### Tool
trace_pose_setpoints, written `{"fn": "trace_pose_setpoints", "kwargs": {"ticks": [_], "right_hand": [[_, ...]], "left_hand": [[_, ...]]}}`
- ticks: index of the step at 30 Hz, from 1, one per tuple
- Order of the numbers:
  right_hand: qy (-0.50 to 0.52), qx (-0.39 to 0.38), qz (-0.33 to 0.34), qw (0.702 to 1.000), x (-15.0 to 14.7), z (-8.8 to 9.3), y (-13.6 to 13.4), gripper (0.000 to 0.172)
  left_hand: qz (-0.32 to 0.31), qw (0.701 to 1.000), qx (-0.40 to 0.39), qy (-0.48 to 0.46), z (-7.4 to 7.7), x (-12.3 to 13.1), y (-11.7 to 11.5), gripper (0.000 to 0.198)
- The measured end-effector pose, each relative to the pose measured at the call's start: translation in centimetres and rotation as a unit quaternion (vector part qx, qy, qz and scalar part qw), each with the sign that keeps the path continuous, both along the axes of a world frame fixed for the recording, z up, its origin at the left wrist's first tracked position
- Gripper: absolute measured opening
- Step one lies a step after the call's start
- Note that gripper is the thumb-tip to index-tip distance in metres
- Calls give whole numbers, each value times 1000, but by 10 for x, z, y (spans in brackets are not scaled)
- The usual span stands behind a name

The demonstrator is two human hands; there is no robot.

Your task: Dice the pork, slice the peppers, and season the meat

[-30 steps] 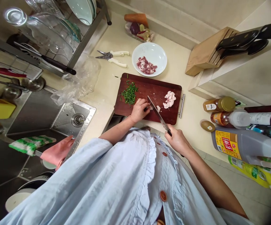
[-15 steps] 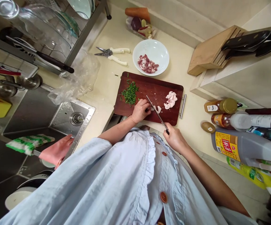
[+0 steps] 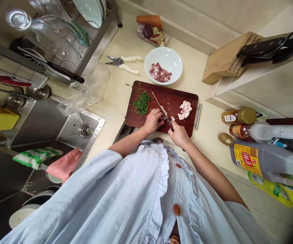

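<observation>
The person's left hand (image 3: 153,120) is resting on the near edge of a dark red-brown wooden cutting board (image 3: 170,96). Its fingers are curled together and are pinning down a small pale piece of raw meat (image 3: 165,114), most of which is hidden under the knuckles. The right hand (image 3: 179,134) is clamped tightly around the handle of a long steel-bladed kitchen knife (image 3: 161,109). The handle itself is hidden inside the fist. The blade is slanting from the near right toward the far left, running just beside the left fingertips and across the meat. Whether its edge is touching the board cannot be told.

A loose pile of pale cut meat (image 3: 185,110) is lying on the right part of the board, near the knife but apart from it. A heap of chopped green stalks (image 3: 141,102) is lying on the left part, just beyond the left hand.

Beyond the board, a round white ceramic bowl (image 3: 176,57) is holding reddish meat slices (image 3: 159,73). To its left a pair of white-handled scissors (image 3: 123,62) is lying on the cream counter (image 3: 207,128). A pale wooden knife block (image 3: 225,57) is standing at the far right. Several sauce bottles (image 3: 240,116) and a brown kiwi fruit (image 3: 225,139) are sitting to the right of the board. A steel sink (image 3: 67,125) is lying to the left.
</observation>
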State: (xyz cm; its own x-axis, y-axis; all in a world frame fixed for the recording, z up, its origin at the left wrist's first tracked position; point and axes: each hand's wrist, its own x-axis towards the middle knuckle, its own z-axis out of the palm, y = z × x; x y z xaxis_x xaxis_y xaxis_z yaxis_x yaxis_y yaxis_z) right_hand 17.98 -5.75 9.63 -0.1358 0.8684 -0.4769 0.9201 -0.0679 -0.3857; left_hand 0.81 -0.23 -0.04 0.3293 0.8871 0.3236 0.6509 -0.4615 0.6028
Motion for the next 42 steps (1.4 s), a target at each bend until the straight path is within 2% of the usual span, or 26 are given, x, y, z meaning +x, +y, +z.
{"fn": "trace_pose_setpoints", "kwargs": {"ticks": [2, 7, 9, 13, 17, 21, 26, 30, 36, 42], "right_hand": [[1, 5, 2, 1000, 0, -1, -1, 35], [-31, -19, -4, 999, 17, 5, -30, 39], [-32, -13, -9, 999, 15, 4, -26, 39], [43, -11, -44, 998, 12, 4, -4, 35], [71, 16, -79, 994, 22, 19, -12, 33], [69, 13, -55, 996, 23, 35, -31, 38], [43, -14, -22, 999, 27, 41, -45, 36], [32, -45, -15, 998, 29, 38, -42, 32], [35, -22, -19, 999, 4, 18, -9, 32], [11, -22, -6, 1000, 14, 20, -24, 33]], "left_hand": [[2, 1000, 6, 7, 0, 0, 0, 7], [8, 1000, 14, 12, -2, 1, 0, 7], [10, 1000, 9, 9, -2, 1, -1, 7], [1, 1000, 14, -26, 6, -2, -4, 3], [-11, 998, 19, -59, 16, -5, -8, 11], [6, 997, 23, -67, 14, -6, -8, 6], [20, 999, 12, -48, 7, -3, -5, 3], [21, 999, 18, -43, 6, -1, -4, 5], [18, 1000, 1, -15, 8, -3, -2, 5], [18, 1000, 17, -11, 6, -1, -3, 6]]}}
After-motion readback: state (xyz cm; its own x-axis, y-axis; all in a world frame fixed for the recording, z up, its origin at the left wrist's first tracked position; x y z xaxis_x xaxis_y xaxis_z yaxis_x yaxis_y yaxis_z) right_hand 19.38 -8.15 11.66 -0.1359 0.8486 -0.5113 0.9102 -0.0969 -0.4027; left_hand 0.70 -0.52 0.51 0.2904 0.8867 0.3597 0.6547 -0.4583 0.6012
